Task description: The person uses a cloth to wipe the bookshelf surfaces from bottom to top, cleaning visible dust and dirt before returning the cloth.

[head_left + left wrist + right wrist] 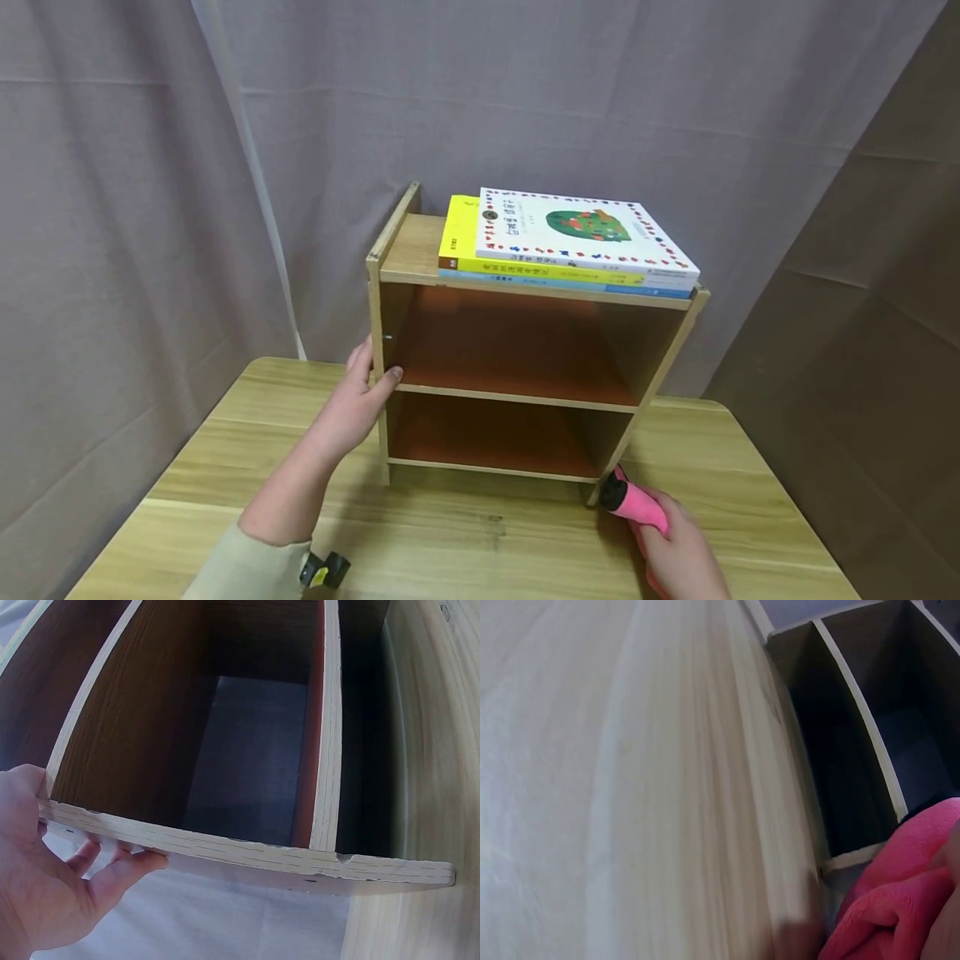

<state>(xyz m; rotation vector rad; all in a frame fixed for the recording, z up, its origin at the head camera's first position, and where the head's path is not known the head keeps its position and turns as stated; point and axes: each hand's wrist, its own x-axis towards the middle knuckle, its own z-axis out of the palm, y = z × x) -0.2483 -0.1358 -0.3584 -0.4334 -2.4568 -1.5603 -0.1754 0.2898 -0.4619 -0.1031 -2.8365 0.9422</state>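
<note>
A small wooden bookshelf point(517, 398) with reddish-brown boards stands upright on the table. My left hand point(354, 408) grips its left side panel point(377, 333), thumb over the front edge and fingers along the outer face. The left wrist view shows this hand point(56, 889) at the panel's edge. Low at the shelf's right front corner, my right hand point(681, 546) holds a bunched pink plush cloth point(643, 510). A black part point(613, 492) shows at the cloth's end against the right panel; what it is I cannot tell. Only a sliver of that hand appears in the right wrist view.
On the shelf's top lie stacked books: a white one point(585, 229) uppermost, a yellow one point(459, 233) below, and a blue spine point(525, 279) at the bottom. Grey curtains point(525, 100) hang behind the wooden table point(450, 542). A small black device point(325, 571) sits at the left sleeve.
</note>
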